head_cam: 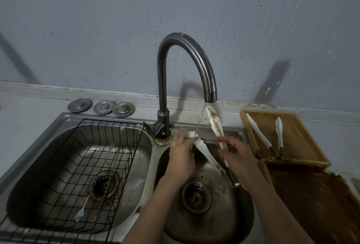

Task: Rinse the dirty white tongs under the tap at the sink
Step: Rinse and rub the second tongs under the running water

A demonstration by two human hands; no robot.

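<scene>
Fingers (190,142) of the left hand (182,158) pinch the lower arm of the white tongs (215,124) where a thin stream from the tap (209,80) lands. The right hand (238,156) is clasped around the tongs' handle end. The brown-stained upper arm points up beside the spout, above the right sink basin (243,214). Two more tongs (259,132) lie on a wooden tray (303,146) on the worktop (29,111).

Nothing readable is showing anywhere: no lettering, brand, number or sign on the tap (187,68), the sink (64,119), the wall (175,5) or the wooden tray (303,142) at right.
</scene>
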